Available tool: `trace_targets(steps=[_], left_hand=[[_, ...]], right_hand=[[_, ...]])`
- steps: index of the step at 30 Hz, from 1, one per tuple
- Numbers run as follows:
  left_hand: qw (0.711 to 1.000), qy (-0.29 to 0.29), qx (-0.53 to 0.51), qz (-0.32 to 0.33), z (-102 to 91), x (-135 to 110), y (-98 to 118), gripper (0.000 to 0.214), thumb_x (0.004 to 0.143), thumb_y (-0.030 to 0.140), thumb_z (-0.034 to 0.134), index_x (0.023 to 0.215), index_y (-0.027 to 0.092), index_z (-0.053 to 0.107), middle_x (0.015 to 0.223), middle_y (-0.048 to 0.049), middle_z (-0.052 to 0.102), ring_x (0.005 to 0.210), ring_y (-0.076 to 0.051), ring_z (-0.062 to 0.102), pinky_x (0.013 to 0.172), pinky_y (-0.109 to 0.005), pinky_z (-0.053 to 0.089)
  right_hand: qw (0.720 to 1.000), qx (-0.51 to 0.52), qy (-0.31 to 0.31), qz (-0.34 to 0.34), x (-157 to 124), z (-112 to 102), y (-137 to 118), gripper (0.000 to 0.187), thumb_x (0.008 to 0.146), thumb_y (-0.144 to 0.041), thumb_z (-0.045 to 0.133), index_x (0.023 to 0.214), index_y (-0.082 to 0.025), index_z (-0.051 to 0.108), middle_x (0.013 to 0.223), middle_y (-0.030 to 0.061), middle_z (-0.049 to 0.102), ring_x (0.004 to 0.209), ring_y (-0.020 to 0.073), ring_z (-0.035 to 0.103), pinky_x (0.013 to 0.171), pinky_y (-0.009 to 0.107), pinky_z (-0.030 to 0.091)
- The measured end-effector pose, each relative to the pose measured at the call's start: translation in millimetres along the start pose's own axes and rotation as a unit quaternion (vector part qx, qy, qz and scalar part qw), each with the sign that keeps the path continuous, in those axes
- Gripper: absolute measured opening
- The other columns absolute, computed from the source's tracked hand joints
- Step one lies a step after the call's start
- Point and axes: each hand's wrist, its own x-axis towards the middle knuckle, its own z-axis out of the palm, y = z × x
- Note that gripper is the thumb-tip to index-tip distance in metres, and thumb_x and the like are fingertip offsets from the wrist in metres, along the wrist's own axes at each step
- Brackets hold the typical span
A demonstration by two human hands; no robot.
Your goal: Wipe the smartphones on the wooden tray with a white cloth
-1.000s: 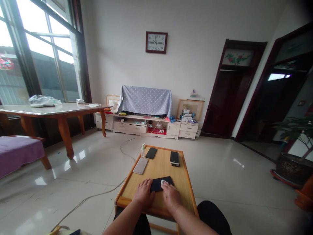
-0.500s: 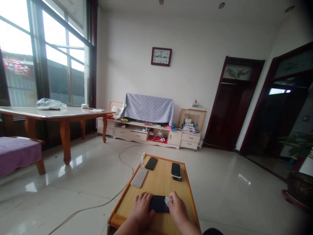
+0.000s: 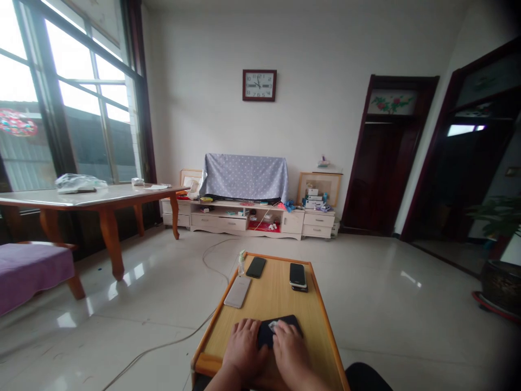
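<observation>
A dark phone (image 3: 265, 335) lies slightly tilted on the near part of the small wooden table (image 3: 268, 296). My left hand (image 3: 244, 345) holds its left end, with the fingers over the edge and the thumb at the near side. In my right hand (image 3: 290, 345), a small crumpled white wipe (image 3: 272, 326) is pinched against the phone's upper face. Part of the phone is hidden under both hands. Farther up the table are a silver phone (image 3: 237, 292), a black phone (image 3: 256, 267) and a small clear spray bottle (image 3: 241, 263).
At the table's far right, a black-screened phone (image 3: 298, 275) lies on top of another dark one. A raised wooden rim (image 3: 325, 315) borders the tabletop. A cable (image 3: 171, 342) runs over the floor to the left. Ahead stands a low white cabinet (image 3: 220, 224).
My right hand with the wipe has moved left across the phone, toward my left hand. The phone has turned, its right end now farther from me. The camera view has shifted slightly.
</observation>
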Motion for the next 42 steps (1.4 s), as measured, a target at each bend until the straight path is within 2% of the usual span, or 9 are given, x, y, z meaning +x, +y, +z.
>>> trace_targets(steps=[6,12,18,22,26,29,33,36,42], left_hand=[[1.000,-0.007,0.006,-0.001,1.9,2.6,1.0,0.050,0.077,0.043,0.056,0.124,0.027,0.061,0.125,-0.0064,0.064,0.118,-0.028,0.050,0.104,-0.040,0.031],[0.999,-0.025,0.024,0.002,0.5,4.5,6.3,0.052,0.078,0.043,0.055,0.127,0.027,0.059,0.129,-0.0070,0.063,0.124,-0.029,0.049,0.106,-0.040,0.030],[0.997,-0.049,0.061,0.003,-1.9,6.7,8.5,0.049,0.089,0.046,0.042,0.132,0.026,0.057,0.135,-0.0076,0.060,0.126,-0.026,0.050,0.106,-0.038,0.030],[0.996,-0.055,0.067,0.006,-1.6,7.5,8.1,0.052,0.089,0.050,0.043,0.134,0.026,0.056,0.137,-0.0085,0.059,0.128,-0.027,0.049,0.108,-0.038,0.029],[0.997,-0.043,0.055,0.014,1.2,8.4,7.3,0.052,0.088,0.052,0.044,0.132,0.026,0.058,0.134,-0.0087,0.061,0.125,-0.027,0.050,0.107,-0.039,0.031],[0.998,-0.037,0.057,0.016,4.3,9.2,5.9,0.050,0.089,0.047,0.042,0.132,0.025,0.058,0.136,-0.0084,0.061,0.127,-0.026,0.050,0.107,-0.039,0.031],[0.994,-0.062,0.091,-0.002,5.3,9.4,6.2,0.053,0.087,0.033,0.042,0.138,0.025,0.053,0.152,-0.0056,0.048,0.139,-0.025,0.039,0.114,-0.039,0.024],[0.995,-0.062,0.079,0.010,1.7,8.3,9.2,0.048,0.087,0.032,0.043,0.133,0.026,0.056,0.144,-0.0059,0.055,0.133,-0.024,0.044,0.111,-0.037,0.027],[0.998,-0.032,0.045,0.029,-3.5,7.4,13.7,0.043,0.080,0.050,0.054,0.114,0.025,0.063,0.121,-0.0090,0.064,0.116,-0.029,0.052,0.102,-0.040,0.032]], right_hand=[[0.999,0.027,-0.014,-0.031,-9.6,-8.8,3.2,0.046,0.100,-0.031,0.035,0.136,-0.021,0.063,0.137,0.0074,0.063,0.126,0.0263,0.055,0.110,0.037,0.037],[0.999,-0.014,0.010,0.040,5.8,-31.6,7.3,0.033,0.095,-0.027,0.043,0.104,-0.026,0.075,0.109,0.0087,0.072,0.108,0.0284,0.059,0.096,0.039,0.043],[0.999,0.029,-0.008,0.012,-3.6,-19.7,-22.6,0.033,0.097,-0.032,0.044,0.108,-0.025,0.075,0.122,0.0069,0.070,0.114,0.0282,0.060,0.103,0.038,0.040],[0.999,0.036,-0.023,0.024,-1.9,-19.0,-16.7,0.042,0.098,-0.035,0.043,0.130,-0.022,0.067,0.133,0.0093,0.067,0.124,0.0288,0.058,0.110,0.040,0.037],[0.999,0.028,-0.027,0.033,4.7,-25.4,-10.7,0.043,0.100,-0.039,0.040,0.122,-0.021,0.071,0.131,0.0114,0.067,0.125,0.0294,0.059,0.111,0.042,0.037],[0.999,0.030,-0.030,0.024,4.2,-23.9,-18.5,0.045,0.102,-0.043,0.037,0.115,-0.022,0.074,0.131,0.0109,0.068,0.125,0.0284,0.059,0.111,0.041,0.037],[0.998,0.041,-0.045,0.008,-4.2,-15.1,-28.6,0.045,0.102,-0.046,0.038,0.129,-0.025,0.067,0.138,0.0095,0.063,0.132,0.0282,0.054,0.115,0.044,0.032],[0.998,0.044,-0.051,0.004,-8.1,-13.4,-24.0,0.046,0.101,-0.048,0.040,0.135,-0.026,0.063,0.145,0.0097,0.057,0.137,0.0280,0.049,0.118,0.046,0.027],[0.999,0.017,-0.019,0.036,-0.7,-26.8,10.5,0.046,0.104,-0.043,0.032,0.124,-0.025,0.070,0.140,0.0099,0.062,0.135,0.0260,0.051,0.117,0.045,0.029]])
